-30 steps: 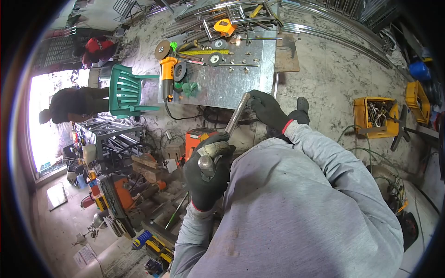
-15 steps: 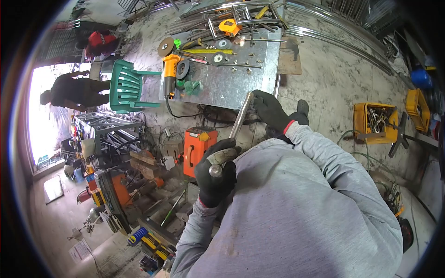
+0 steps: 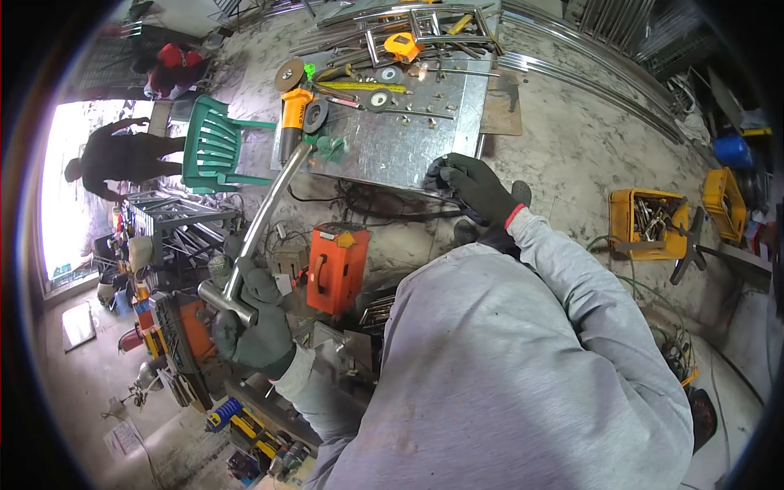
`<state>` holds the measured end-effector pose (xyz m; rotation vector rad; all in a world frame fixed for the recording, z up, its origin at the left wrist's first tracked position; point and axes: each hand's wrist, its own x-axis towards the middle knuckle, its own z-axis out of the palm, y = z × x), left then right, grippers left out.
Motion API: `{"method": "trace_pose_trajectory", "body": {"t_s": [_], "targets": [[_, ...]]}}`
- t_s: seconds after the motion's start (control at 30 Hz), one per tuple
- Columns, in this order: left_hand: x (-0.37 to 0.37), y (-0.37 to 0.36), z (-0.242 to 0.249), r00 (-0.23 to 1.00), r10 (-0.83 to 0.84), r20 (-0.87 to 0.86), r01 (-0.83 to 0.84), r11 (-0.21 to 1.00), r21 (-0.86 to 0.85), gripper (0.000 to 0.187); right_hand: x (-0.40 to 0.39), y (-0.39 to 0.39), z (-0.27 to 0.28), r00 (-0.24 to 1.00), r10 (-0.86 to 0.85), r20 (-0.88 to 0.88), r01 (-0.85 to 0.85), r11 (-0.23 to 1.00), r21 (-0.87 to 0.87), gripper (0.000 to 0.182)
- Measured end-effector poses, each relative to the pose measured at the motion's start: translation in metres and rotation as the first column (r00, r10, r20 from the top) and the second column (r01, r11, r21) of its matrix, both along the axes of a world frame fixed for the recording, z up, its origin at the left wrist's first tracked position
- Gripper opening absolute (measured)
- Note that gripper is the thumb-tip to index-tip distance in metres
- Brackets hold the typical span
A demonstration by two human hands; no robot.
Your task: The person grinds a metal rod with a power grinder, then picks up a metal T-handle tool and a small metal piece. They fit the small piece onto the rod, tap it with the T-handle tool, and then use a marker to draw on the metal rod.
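A steel hammer (image 3: pixel 265 219) with a long tube-like handle is in my left hand (image 3: pixel 260 336), out to the left. The black-gloved fingers close around it by the cylindrical head, and the handle slants up toward the worktable. My right hand (image 3: pixel 478 189), also in a black glove, is in front of the metal worktable's (image 3: pixel 384 151) near edge, apart from the hammer. Its fingers are curled together, and what they hold, if anything, cannot be made out. On the table lie an orange angle grinder (image 3: pixel 294 122), grinding discs (image 3: pixel 379 100) and a yellow tape measure (image 3: pixel 403 46).
An orange box (image 3: pixel 336 269) stands on the floor between my hands. Behind the hammer is a green plastic chair (image 3: pixel 214 147). Yellow crates (image 3: pixel 649 224) with metal pieces sit to the right. Two other people, one a dark figure (image 3: pixel 122 159), are at the far left.
My left hand has swung left with the hammer, away from my body. My right hand has let go of the handle's end and stays near the table edge.
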<state>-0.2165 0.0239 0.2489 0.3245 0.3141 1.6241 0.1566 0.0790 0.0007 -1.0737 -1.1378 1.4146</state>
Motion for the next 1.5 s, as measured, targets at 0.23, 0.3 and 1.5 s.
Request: {"method": "trace_pose_trajectory", "body": {"t_s": [0.23,0.3,1.5], "targets": [[0.014,-0.011,-0.052,0.928,0.016,0.372,-0.001,0.999,-0.041,0.12,0.012,0.002,0.031,0.994,0.094,0.058,-0.09,0.994,-0.058,0.025],[0.018,-0.015,-0.058,0.9,0.05,0.433,-0.04,0.999,-0.033,0.124,0.013,0.005,0.028,0.996,0.084,-0.012,-0.085,0.994,-0.067,0.025],[0.051,-0.029,-0.121,-0.331,0.038,-0.943,-0.456,0.868,0.195,0.04,0.006,0.018,0.032,0.956,-0.073,-0.284,-0.013,0.957,-0.29,0.017]]}}
